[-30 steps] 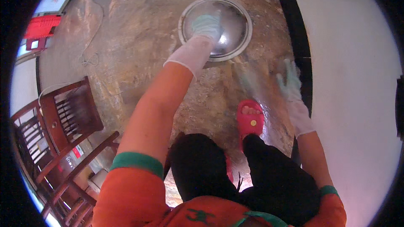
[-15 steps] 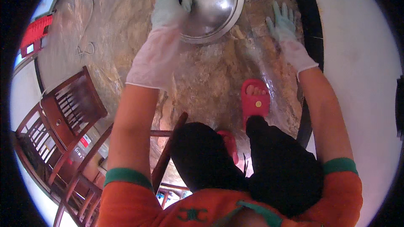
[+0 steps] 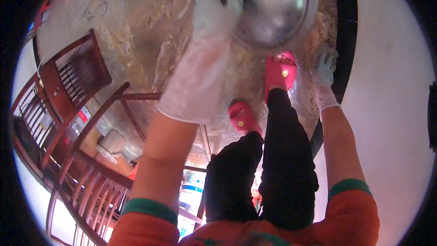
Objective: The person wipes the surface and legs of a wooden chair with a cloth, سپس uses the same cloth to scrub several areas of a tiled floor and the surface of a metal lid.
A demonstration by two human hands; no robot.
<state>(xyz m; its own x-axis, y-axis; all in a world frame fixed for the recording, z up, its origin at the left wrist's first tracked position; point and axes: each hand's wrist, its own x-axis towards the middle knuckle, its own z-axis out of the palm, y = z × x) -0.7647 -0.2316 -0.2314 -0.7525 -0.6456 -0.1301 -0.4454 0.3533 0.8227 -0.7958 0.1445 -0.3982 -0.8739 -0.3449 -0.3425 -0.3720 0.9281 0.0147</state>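
My left hand, in a pale glove, closes on the dark knob of a round, shiny metal lid. The lid's upper edge is cut off by the frame. My right hand, gloved the same way, is low by the floor's black border, to the right of the lid. Its fingers look stretched out and apart, though blurred. A greyish smear lies just beyond the fingertips; I cannot make out what it is.
My feet in red slippers stand on the brown mottled floor. Wooden chairs crowd the left side, with a pale cup-like container near them. A white wall rises along the right, beyond the black border.
The view has shifted. My left hand and the metal lid now appear farther right. My right hand has come back nearer my body, level with the front slipper.
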